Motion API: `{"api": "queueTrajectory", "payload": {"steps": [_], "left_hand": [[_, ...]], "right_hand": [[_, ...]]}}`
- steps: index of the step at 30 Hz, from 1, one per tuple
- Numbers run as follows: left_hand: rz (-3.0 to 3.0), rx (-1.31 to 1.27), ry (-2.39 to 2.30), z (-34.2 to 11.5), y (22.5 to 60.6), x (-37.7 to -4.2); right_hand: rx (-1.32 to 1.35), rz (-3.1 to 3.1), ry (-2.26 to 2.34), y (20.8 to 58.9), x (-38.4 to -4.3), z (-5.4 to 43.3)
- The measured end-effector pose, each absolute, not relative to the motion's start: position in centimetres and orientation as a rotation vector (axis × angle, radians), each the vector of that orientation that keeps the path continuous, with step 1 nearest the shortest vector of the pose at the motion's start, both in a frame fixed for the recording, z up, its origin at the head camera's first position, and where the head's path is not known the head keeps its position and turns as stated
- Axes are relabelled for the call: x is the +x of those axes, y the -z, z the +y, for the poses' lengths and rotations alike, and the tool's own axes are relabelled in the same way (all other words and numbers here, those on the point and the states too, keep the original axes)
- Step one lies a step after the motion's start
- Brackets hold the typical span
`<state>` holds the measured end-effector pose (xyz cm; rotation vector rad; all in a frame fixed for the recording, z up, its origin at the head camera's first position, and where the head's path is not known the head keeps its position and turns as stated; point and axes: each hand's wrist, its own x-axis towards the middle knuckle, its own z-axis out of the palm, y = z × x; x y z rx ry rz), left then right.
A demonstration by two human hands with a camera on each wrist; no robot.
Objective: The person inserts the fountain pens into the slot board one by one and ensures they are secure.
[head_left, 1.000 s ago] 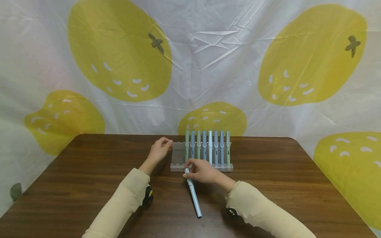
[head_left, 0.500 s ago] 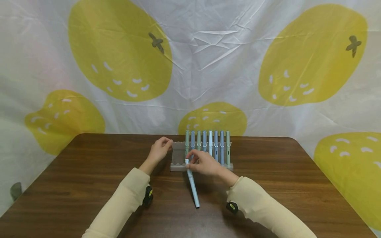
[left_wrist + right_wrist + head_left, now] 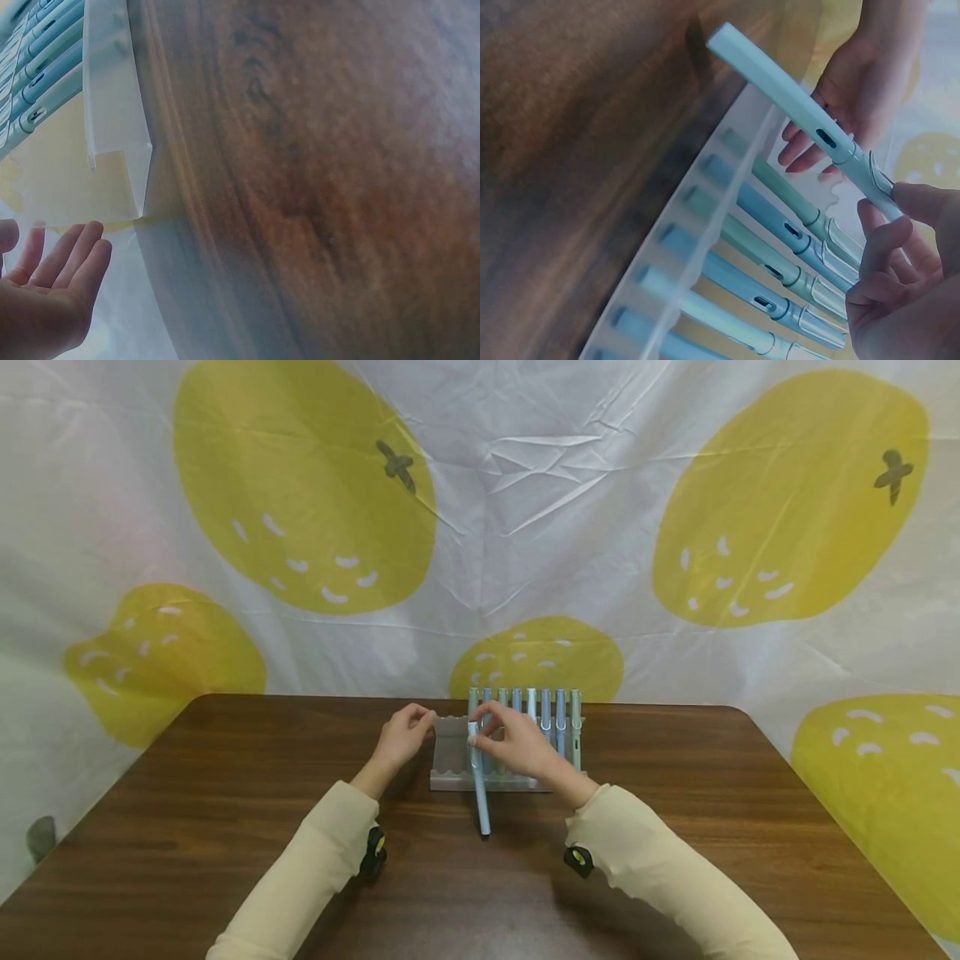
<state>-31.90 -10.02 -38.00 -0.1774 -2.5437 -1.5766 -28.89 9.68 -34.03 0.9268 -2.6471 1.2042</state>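
Note:
A clear display rack (image 3: 452, 747) stands on the table with several blue and green fountain pens (image 3: 576, 731) upright in its right part. My left hand (image 3: 401, 739) pinches the rack's upper left corner between thumb and forefinger; in the left wrist view its other fingers (image 3: 91, 262) spread loosely beside the rack's end. Between right thumb and fingers I hold a capped pale blue fountain pen (image 3: 481, 797) by its cap end. That right hand (image 3: 517, 743) is in front of the rack, hiding parts of several pens. The held pen's barrel (image 3: 780, 90) slants toward me, its lower end off the table.
The dark wooden table (image 3: 225, 818) spreads around the rack. Behind it hangs a white cloth (image 3: 525, 560) printed with large yellow fruit. At the rack's left end, slots beside the leftmost green pen (image 3: 780, 184) hold no pens.
My right hand has moved the pale blue pen up and away from me to the rack, and the pen now stands steeper. My left hand has stayed at the rack's corner.

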Motion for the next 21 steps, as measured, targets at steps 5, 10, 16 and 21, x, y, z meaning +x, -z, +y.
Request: {"api": "queueTrajectory", "payload": {"steps": [5,10,16,21], "left_hand": [[-2.550,-0.170,1.560,-10.0,38.0,-31.9],[-2.551,-0.164,1.554,-10.0,38.0,-31.9],[-2.533,-0.169,1.555,-10.0,37.9,-31.9],[-2.542,-0.153,1.564,-10.0,37.9,-31.9]], "right_hand": [[0.891,-2.604,-1.182,33.6,-29.4,9.4],[0.862,-2.567,-1.150,33.2,-29.8,9.1],[0.845,-2.488,-1.129,32.3,-30.0,8.7],[0.810,-2.446,-1.133,31.9,-30.3,8.4]]}}
